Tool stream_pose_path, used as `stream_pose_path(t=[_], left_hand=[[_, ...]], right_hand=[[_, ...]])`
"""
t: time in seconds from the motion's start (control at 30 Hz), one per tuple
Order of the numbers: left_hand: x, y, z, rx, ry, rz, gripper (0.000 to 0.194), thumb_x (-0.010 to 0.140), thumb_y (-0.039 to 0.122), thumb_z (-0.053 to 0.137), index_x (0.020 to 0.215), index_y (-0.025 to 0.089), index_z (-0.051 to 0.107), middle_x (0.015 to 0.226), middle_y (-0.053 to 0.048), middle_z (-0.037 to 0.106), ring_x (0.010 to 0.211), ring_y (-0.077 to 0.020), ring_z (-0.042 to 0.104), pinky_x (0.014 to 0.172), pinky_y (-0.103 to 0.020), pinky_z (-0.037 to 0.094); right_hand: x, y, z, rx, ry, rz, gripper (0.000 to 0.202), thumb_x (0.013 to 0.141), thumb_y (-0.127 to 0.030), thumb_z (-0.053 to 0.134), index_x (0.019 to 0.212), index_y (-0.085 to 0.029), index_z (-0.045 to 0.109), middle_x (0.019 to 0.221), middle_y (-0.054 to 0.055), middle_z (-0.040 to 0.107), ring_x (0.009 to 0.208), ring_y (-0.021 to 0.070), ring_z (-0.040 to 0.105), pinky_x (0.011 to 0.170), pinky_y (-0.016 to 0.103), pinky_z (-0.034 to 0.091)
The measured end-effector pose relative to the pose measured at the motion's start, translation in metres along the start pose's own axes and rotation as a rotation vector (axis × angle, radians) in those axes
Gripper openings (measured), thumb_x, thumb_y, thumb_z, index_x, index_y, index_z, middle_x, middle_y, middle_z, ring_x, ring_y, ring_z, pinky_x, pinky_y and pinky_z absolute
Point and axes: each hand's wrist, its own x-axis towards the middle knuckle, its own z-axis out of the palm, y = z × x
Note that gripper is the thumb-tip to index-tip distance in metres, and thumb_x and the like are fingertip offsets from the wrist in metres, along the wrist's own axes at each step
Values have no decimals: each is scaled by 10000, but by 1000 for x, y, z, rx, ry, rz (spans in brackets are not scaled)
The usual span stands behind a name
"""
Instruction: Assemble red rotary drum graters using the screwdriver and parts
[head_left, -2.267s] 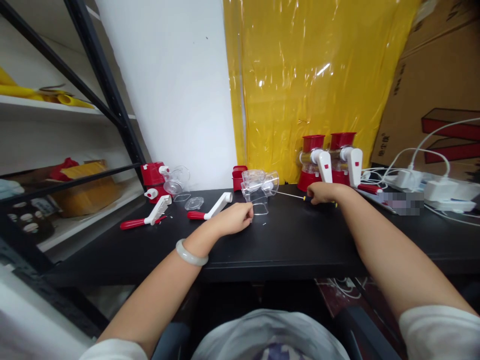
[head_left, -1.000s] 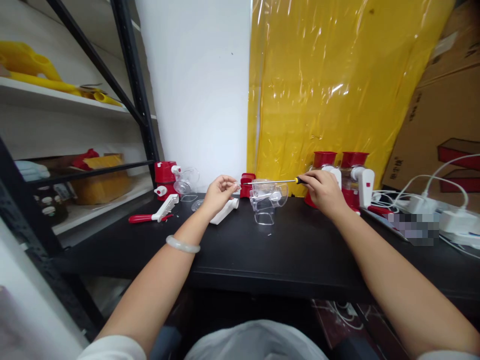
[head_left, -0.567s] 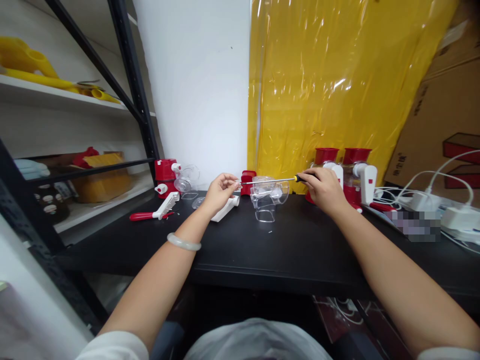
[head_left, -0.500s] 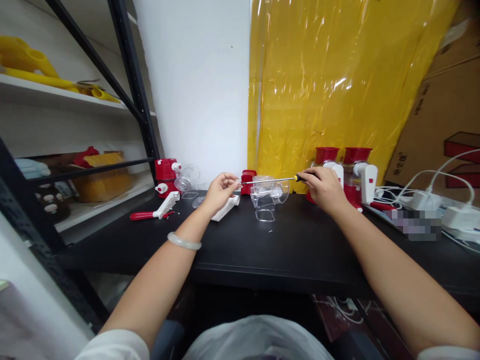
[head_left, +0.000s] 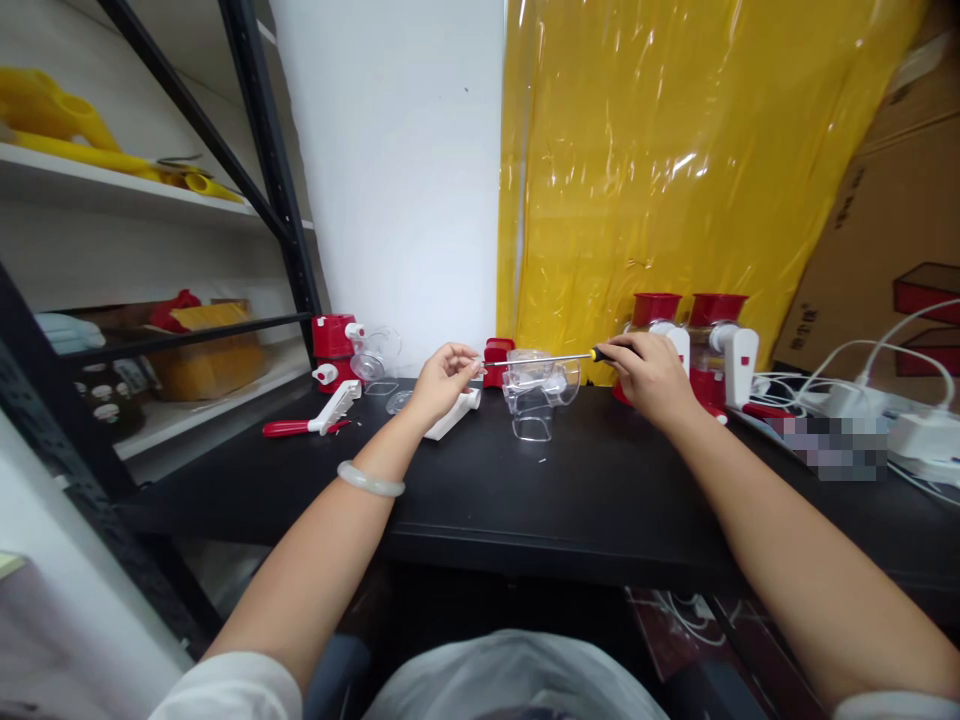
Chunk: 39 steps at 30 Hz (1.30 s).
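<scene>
My right hand is closed on the black and yellow handle of a screwdriver, whose long shaft points left. At its tip, my left hand pinches something small and pale that I cannot make out. Behind the shaft, clear plastic parts and a red part rest on the black table. A white part lies partly hidden beside my left hand. Further left is a white crank with a red handle.
At the left back stands a red unit with clear parts. Two assembled red and white units stand at the right, near white cables and plugs. A black-framed shelf borders the left side.
The view has shifted very slightly. Both hands hold nearly the same pose, with the screwdriver still between them.
</scene>
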Motion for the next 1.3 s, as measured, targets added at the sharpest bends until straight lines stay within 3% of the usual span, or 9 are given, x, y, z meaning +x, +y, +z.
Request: stream_pose_path(t=[1.3], left_hand=[[-1, 0, 2, 9, 28, -37, 309, 692, 336, 729, 870, 166, 543, 716, -1, 603, 755, -150, 644, 477, -170, 456]], right_hand=[[1, -1, 0, 9, -28, 2, 278, 896, -173, 477, 1101, -268, 639, 1026, 75, 639, 940, 225, 538, 802, 372, 383]])
